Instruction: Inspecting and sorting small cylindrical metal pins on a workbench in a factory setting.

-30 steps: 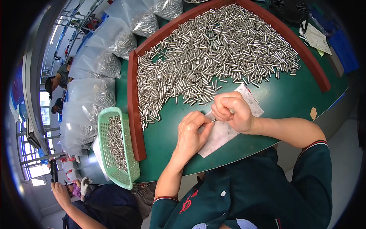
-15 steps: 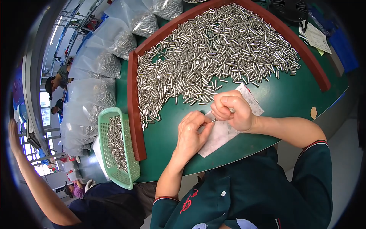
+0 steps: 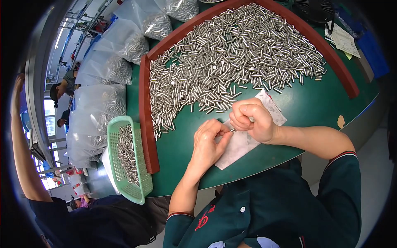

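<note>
My left hand (image 3: 210,139) and my right hand (image 3: 254,120) meet over a stained white cloth (image 3: 240,151) on the green tabletop (image 3: 178,155). Between them shows the end of a small metal pin (image 3: 233,130). My left thumb and forefinger pinch at that end. The fingers of my right hand are curled into a fist around the pin's other part, which is hidden. Just beyond my hands spreads a wide heap of short silvery metal pins (image 3: 231,58).
A dark red wooden border (image 3: 147,115) frames the heap. Left of it stands a green plastic basket (image 3: 144,182) partly filled with pins. Clear bags of pins (image 3: 111,99) line the left side. A black fan (image 3: 314,10) and papers (image 3: 344,41) lie far right. A co-worker's arm (image 3: 22,153) reaches up at left.
My hands hold nearly the same place and grip. At the far left, the co-worker's raised arm has shifted, and more of the dark sleeve shows.
</note>
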Available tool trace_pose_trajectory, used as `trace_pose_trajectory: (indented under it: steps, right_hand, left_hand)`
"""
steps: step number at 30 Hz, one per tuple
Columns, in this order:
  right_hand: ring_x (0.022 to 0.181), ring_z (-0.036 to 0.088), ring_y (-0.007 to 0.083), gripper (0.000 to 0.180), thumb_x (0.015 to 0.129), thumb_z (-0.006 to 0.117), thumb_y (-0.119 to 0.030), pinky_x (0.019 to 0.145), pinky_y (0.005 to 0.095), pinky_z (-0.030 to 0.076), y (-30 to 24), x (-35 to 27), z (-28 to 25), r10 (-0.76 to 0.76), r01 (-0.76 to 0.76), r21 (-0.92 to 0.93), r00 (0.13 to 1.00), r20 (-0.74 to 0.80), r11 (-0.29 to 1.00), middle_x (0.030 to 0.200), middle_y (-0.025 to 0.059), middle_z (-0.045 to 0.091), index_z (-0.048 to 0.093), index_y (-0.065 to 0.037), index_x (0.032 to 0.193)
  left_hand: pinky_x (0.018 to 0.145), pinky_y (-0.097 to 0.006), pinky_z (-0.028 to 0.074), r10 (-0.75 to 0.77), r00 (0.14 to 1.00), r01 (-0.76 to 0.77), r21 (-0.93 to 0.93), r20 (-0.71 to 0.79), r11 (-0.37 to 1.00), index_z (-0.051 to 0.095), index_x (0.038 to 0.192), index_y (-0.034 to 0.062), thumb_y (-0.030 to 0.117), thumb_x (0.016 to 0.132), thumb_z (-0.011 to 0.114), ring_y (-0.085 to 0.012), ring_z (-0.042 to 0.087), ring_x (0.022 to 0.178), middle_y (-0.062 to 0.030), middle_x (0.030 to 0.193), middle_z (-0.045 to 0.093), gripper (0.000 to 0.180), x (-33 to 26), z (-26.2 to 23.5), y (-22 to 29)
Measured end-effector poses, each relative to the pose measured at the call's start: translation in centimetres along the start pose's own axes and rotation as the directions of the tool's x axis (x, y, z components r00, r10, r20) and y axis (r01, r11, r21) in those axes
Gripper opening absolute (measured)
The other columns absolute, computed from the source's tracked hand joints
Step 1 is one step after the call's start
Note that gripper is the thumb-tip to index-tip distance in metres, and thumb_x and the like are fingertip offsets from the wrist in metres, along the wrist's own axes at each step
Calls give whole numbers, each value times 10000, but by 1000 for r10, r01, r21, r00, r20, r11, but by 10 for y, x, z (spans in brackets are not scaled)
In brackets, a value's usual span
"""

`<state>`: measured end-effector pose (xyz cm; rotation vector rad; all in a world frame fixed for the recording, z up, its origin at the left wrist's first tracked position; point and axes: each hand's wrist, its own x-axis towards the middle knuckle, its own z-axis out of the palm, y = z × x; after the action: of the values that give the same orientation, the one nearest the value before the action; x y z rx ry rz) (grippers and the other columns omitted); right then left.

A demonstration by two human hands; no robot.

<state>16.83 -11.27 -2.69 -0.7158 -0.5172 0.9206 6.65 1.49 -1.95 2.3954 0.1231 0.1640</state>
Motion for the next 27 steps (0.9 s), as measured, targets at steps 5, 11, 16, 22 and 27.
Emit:
trace_pose_trajectory:
  steps: [5, 11, 16, 22, 27]
  right_hand:
    - [421, 206, 79, 321, 797, 359, -212, 416, 234, 184, 4, 0, 0, -15, 15, -20, 1000, 6, 1000, 457, -15, 266, 290, -85, 511]
    - [433, 207, 81, 332, 810, 355, -211, 423, 236, 186, 5, -2, 3, -62, 66, -94, 997, 48, 993, 464, -12, 266, 283, -83, 513]
    - [462, 228, 88, 327, 805, 354, -200, 446, 241, 202, 6, -4, 6, -77, 84, -153, 996, 46, 985, 475, -14, 265, 272, -81, 512]
    - [483, 260, 80, 290, 779, 344, -157, 448, 247, 233, 5, -4, 6, -70, 79, -208, 996, 51, 975, 502, -3, 315, 288, -50, 515]
    - [460, 247, 82, 291, 795, 332, -159, 439, 235, 214, 5, -3, 2, -69, 77, -152, 996, 54, 985, 486, -7, 292, 287, -69, 522]
  left_hand:
    - [517, -271, 391, -7, 1000, 8, 9, -9, 1000, 547, 656, -1, -11, 647, 654, -169, 481, 556, -58, 619, 525, 108, -1, 0, 0]
    - [533, -332, 384, -21, 999, 20, -23, -44, 1000, 511, 622, 30, 22, 618, 657, -225, 482, 545, -69, 595, 501, 146, -1, 2, 1]
    - [534, -333, 385, -23, 999, 23, -11, -41, 1000, 509, 617, 29, 27, 619, 658, -231, 481, 544, -69, 594, 499, 149, 0, 3, 1]
    - [537, -335, 385, -24, 999, 24, -13, -33, 1000, 511, 626, 25, 33, 629, 656, -237, 482, 549, -70, 594, 496, 146, 1, 3, 0]
    - [558, -293, 388, -57, 998, 55, -79, -18, 995, 522, 675, 10, 22, 664, 634, -192, 476, 570, -64, 644, 501, 113, 0, -4, 4]
